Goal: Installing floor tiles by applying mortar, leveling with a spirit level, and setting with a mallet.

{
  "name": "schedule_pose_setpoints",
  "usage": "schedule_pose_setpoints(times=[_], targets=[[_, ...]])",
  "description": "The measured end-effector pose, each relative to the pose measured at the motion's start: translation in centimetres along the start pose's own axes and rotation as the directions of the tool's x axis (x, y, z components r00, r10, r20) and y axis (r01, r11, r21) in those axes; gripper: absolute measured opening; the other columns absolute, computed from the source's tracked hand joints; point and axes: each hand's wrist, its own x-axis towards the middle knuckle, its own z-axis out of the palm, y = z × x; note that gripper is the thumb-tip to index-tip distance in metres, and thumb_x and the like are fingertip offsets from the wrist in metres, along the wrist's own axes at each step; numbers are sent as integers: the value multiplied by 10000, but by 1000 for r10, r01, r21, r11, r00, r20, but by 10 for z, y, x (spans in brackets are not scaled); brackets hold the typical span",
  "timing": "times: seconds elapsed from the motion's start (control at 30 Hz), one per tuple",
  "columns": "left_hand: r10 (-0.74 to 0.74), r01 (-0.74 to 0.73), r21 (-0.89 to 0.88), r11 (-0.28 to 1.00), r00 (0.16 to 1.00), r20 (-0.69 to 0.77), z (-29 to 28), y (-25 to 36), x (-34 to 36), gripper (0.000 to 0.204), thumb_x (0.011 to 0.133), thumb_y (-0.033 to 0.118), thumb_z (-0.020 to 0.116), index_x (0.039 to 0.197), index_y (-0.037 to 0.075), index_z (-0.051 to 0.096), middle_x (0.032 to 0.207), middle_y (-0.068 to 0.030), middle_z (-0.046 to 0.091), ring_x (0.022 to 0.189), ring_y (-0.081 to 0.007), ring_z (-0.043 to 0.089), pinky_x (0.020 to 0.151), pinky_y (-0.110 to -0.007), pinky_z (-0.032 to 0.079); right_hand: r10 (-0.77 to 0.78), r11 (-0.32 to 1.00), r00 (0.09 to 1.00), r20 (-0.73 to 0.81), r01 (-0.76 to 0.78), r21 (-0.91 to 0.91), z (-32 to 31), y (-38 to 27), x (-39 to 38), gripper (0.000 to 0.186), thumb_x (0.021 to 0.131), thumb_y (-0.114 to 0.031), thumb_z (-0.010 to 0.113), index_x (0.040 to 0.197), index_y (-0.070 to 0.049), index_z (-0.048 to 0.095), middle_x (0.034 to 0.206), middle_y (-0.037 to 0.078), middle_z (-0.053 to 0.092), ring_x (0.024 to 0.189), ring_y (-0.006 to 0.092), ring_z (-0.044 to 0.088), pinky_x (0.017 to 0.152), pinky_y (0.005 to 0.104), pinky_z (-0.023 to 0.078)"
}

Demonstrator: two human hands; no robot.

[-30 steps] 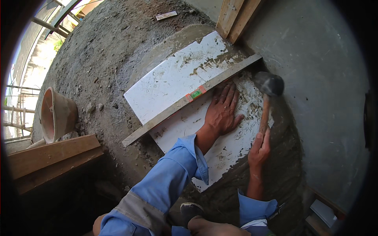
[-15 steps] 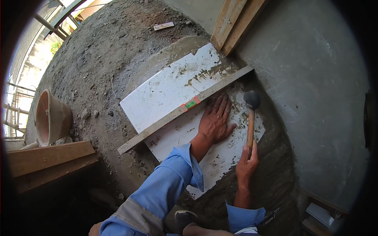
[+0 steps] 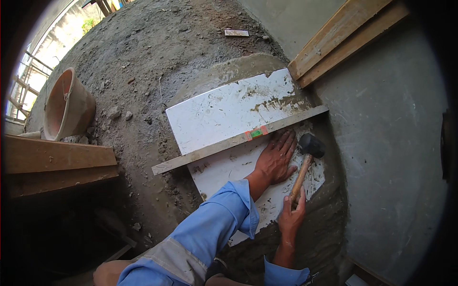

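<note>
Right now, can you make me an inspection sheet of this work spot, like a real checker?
Surface: rough, gritty ground.
Job's things: two whitish slabs, far slab and near slab, both smeared; level lying slantwise across; mallet with dark head, wooden handle.
Clutter: bucket tipped toward the left; loose stones; pale strip.
Hands: left hand flat on the near slab; right hand gripping the mallet's handle.
Cables: one thin strand on the ground; can't tell if it's wire.
Surroundings: grey wall right; boards left.
</note>
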Motion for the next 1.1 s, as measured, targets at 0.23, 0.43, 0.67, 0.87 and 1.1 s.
schedule_pose_setpoints(times=[0.23,0.43,0.67,0.87,1.1], targets=[[-24,23,-45,999,1000,-8,8,2,0,827,892,474,558,1516,-9,311,1605,-170,270,1512,-304,191,1218,-464,175,-296,935,953,-59,276,-224,17,22,2,391,996,-184,461,1244,99,567,1225,265,547,1131,413,539,990,489,416],[-23,18,-70,997,998,-62,13,-2,-1,789,905,449,548,1507,-11,328,1602,-180,272,1505,-314,208,1220,-471,173,-372,920,924,-83,355,-166,33,19,19,431,995,-196,407,1268,97,565,1364,286,501,1262,451,488,1067,483,378],[-37,22,-151,988,995,-95,8,-4,2,725,929,409,520,1485,-29,359,1588,-197,292,1493,-331,233,1216,-478,188,-351,914,935,-50,330,-237,44,21,25,405,1020,-201,428,1294,67,560,1398,278,486,1327,486,415,1107,538,332],[-12,9,-77,997,999,-38,0,-11,8,691,932,371,511,1467,-45,377,1581,-216,297,1492,-340,239,1215,-478,200,-350,891,935,-55,315,-327,42,15,33,423,1005,-215,422,1289,72,549,1415,279,463,1302,473,437,1152,547,286],[156,-112,-147,983,932,327,-92,-22,-52,609,873,308,685,1380,32,492,1327,-180,561,1310,-321,490,1072,-461,410,-373,845,927,-36,323,-425,40,19,35,429,1006,-210,396,1331,41,522,1423,251,464,1325,435,429,1147,569,282]])
